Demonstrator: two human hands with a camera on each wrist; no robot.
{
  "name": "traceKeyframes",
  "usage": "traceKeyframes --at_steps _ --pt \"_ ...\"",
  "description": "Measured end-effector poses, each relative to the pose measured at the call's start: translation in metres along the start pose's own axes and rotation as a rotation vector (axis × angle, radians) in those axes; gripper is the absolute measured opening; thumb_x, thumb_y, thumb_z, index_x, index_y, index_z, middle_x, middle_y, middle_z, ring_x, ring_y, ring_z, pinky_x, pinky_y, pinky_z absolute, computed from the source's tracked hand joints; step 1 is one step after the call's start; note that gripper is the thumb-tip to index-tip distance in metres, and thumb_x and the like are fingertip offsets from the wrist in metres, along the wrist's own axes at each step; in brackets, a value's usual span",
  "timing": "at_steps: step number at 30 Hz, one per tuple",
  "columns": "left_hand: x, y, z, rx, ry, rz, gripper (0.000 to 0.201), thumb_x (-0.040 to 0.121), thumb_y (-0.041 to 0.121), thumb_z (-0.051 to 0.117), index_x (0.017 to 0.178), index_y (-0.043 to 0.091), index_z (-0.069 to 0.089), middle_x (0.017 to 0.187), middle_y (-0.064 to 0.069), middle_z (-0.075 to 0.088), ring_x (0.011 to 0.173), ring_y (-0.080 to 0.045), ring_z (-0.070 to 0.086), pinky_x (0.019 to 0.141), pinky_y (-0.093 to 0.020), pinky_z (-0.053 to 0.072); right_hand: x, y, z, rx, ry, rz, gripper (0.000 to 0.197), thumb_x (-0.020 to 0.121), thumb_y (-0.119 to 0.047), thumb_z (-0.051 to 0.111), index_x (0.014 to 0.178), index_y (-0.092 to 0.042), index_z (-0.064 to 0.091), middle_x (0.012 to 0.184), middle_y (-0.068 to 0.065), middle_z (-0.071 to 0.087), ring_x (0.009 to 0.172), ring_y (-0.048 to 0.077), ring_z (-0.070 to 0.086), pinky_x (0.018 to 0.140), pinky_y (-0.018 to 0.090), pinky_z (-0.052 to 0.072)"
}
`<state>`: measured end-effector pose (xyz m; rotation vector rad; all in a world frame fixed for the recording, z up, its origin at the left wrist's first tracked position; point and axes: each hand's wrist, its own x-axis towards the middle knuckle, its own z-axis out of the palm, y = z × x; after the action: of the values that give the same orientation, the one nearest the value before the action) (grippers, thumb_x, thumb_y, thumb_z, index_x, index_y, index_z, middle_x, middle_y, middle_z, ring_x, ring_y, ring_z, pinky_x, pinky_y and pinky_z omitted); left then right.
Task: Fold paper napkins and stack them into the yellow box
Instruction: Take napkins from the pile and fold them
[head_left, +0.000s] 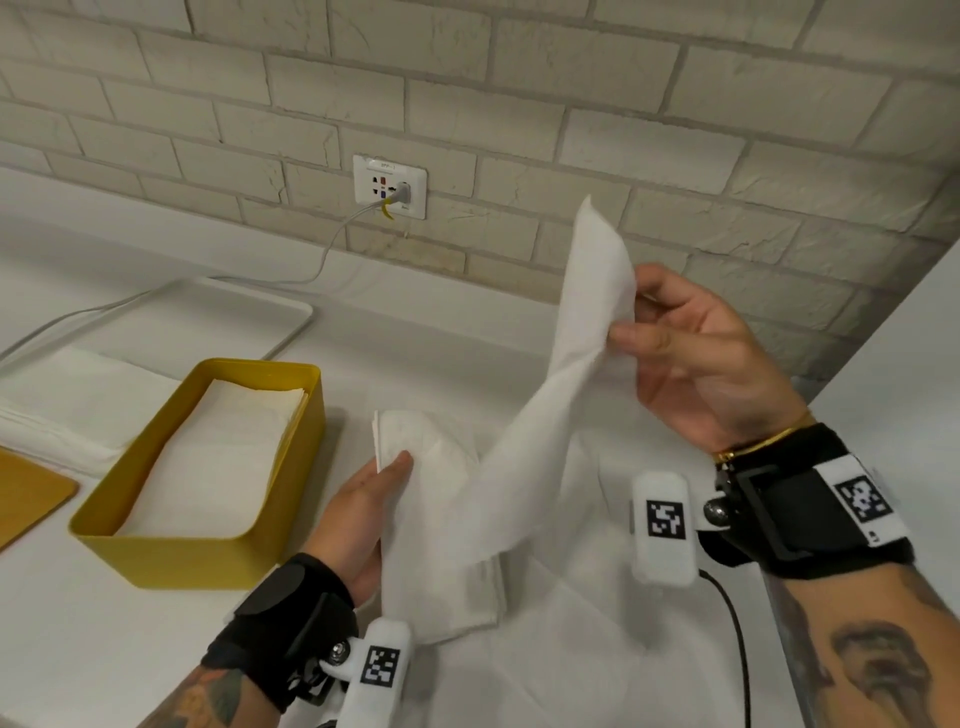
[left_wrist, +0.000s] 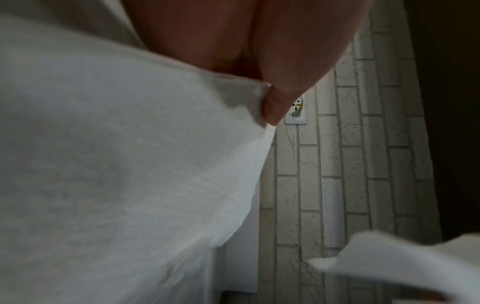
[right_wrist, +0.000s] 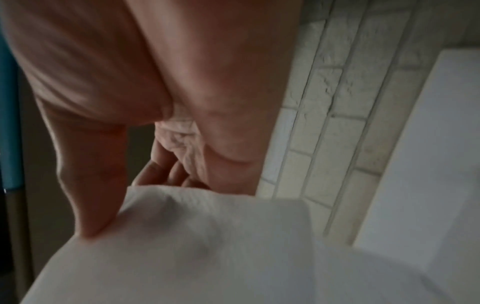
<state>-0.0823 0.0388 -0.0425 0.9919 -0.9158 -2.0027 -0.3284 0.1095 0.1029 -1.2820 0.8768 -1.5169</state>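
Observation:
A white paper napkin (head_left: 540, 415) hangs in the air between my two hands, twisted along its length. My right hand (head_left: 691, 353) pinches its upper end between thumb and fingers, at the right of the head view. My left hand (head_left: 369, 509) holds its lower end, thumb on top, just right of the yellow box (head_left: 208, 556). The box holds a flat pile of folded napkins (head_left: 218, 457). The left wrist view shows my thumb (left_wrist: 275, 107) on the napkin (left_wrist: 116, 174). The right wrist view shows my thumb (right_wrist: 96, 195) on the napkin (right_wrist: 194, 246).
A stack of unfolded napkins (head_left: 67, 410) lies on a white tray (head_left: 270, 312) behind the box. A wooden board (head_left: 26, 499) sits at the left edge. The brick wall carries a socket (head_left: 389, 187) with a cable. White paper (head_left: 571, 649) covers the counter below my hands.

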Motion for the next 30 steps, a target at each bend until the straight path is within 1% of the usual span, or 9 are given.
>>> traceKeyframes --at_steps 3,4,9,13,16,19,22,25,30 --pt "-0.005 -0.002 0.008 -0.099 -0.046 -0.023 0.028 0.106 0.021 0.045 0.118 0.006 0.065 0.094 -0.012 0.078 0.078 -0.021 0.076 0.062 -0.03 0.06 0.003 0.012 0.001 0.079 0.163 -0.039 0.033 0.08 -0.001 0.072 0.107 -0.019 0.069 0.101 0.003 0.074 0.09 0.021 0.07 0.08 0.037 0.06" --pt "-0.006 -0.002 0.009 -0.126 -0.049 -0.04 0.03 0.107 0.022 0.044 0.119 0.004 0.066 0.096 -0.013 0.078 0.08 -0.022 0.076 0.062 -0.03 0.06 0.002 0.02 -0.002 0.077 0.219 -0.014 0.032 0.083 -0.002 0.068 0.11 -0.019 0.067 0.104 0.004 0.073 0.091 0.023 0.07 0.081 0.037 0.06" --pt "-0.005 0.001 0.002 -0.229 -0.025 -0.14 0.045 0.105 0.038 0.044 0.134 0.009 0.063 0.128 -0.018 0.069 0.114 -0.033 0.069 0.088 -0.044 0.058 -0.023 0.074 -0.015 -0.068 0.449 0.226 0.034 0.081 -0.003 0.066 0.113 -0.013 0.067 0.106 0.011 0.075 0.086 0.027 0.072 0.074 0.037 0.06" --pt "-0.001 -0.005 -0.005 -0.256 -0.017 -0.161 0.05 0.104 0.045 0.046 0.133 0.008 0.065 0.126 -0.019 0.069 0.115 -0.036 0.069 0.094 -0.048 0.052 -0.049 0.11 -0.021 -0.161 0.633 0.368 0.024 0.091 0.003 0.065 0.111 -0.009 0.068 0.106 0.012 0.076 0.081 0.025 0.073 0.068 0.035 0.057" --pt "-0.002 -0.008 -0.005 -0.221 -0.041 -0.159 0.049 0.102 0.047 0.05 0.125 0.009 0.069 0.121 -0.018 0.072 0.11 -0.034 0.071 0.098 -0.049 0.051 -0.06 0.128 -0.022 -0.204 0.707 0.431 0.021 0.09 0.001 0.068 0.108 -0.01 0.071 0.104 0.011 0.077 0.088 0.027 0.073 0.08 0.039 0.057" --pt "-0.003 -0.016 -0.003 -0.073 -0.097 -0.116 0.033 0.099 0.02 0.061 0.13 0.009 0.063 0.119 -0.02 0.072 0.11 -0.038 0.07 0.098 -0.055 0.052 -0.066 0.134 -0.021 -0.269 0.715 0.469 0.019 0.09 -0.002 0.07 0.108 -0.01 0.072 0.105 0.01 0.077 0.096 0.03 0.072 0.091 0.042 0.056" --pt "0.0 -0.026 -0.007 0.098 -0.09 -0.05 0.044 0.091 -0.007 0.063 0.131 0.012 0.058 0.117 -0.019 0.073 0.106 -0.041 0.071 0.097 -0.06 0.053 -0.067 0.129 -0.02 -0.35 0.686 0.506 0.02 0.091 -0.01 0.073 0.11 -0.011 0.068 0.099 0.004 0.074 0.093 0.016 0.068 0.081 0.028 0.051" --pt "0.004 -0.029 -0.012 0.194 -0.053 -0.031 0.045 0.09 -0.01 0.063 0.127 0.015 0.06 0.112 -0.014 0.075 0.101 -0.035 0.074 0.091 -0.053 0.058 -0.065 0.127 -0.028 -0.51 0.579 0.609 0.043 0.088 -0.013 0.078 0.125 -0.021 0.059 0.103 -0.006 0.061 0.105 0.012 0.058 0.084 0.023 0.041" --pt "0.01 -0.037 -0.019 0.299 0.007 -0.001 0.05 0.085 -0.009 0.07 0.128 0.015 0.06 0.109 -0.008 0.077 0.099 -0.029 0.074 0.09 -0.047 0.06 -0.063 0.128 -0.031 -0.8 0.373 0.78 0.052 0.084 -0.015 0.082 0.131 -0.015 0.058 0.093 0.002 0.062 0.085 0.016 0.061 0.065 0.023 0.043"
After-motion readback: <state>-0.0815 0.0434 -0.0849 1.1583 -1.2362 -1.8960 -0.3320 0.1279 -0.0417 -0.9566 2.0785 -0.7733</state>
